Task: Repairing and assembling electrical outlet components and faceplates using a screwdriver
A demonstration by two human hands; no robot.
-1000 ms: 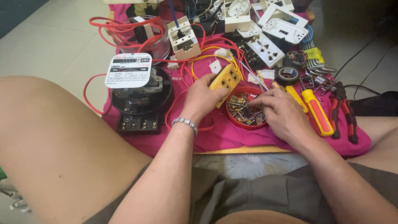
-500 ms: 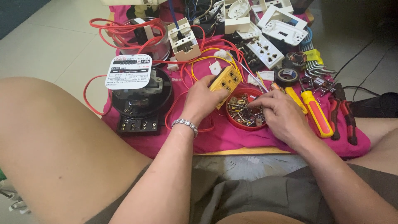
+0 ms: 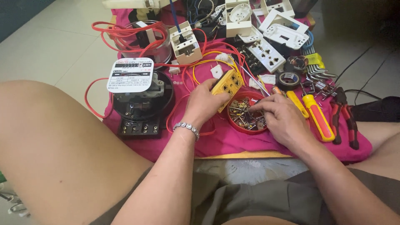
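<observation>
My left hand (image 3: 203,106), with a silver bracelet on the wrist, grips a yellow socket block (image 3: 228,85) tilted above the pink cloth (image 3: 233,139). Just right of it sits a round red dish (image 3: 246,114) full of small screws and metal bits. My right hand (image 3: 281,118) rests over the dish, fingertips down among the screws; whether it pinches one is hidden. Red and yellow wires (image 3: 196,75) loop around the block.
A black electricity meter (image 3: 139,102) with a white label stands at the left. Yellow and red screwdrivers (image 3: 316,116) and red-handled pliers (image 3: 343,118) lie at the right. White socket plates (image 3: 271,31), a tape roll (image 3: 288,78) and hex keys (image 3: 318,66) crowd the back.
My right hand's fingers have shifted slightly among the screws in the red dish. The left hand keeps its hold on the yellow block.
</observation>
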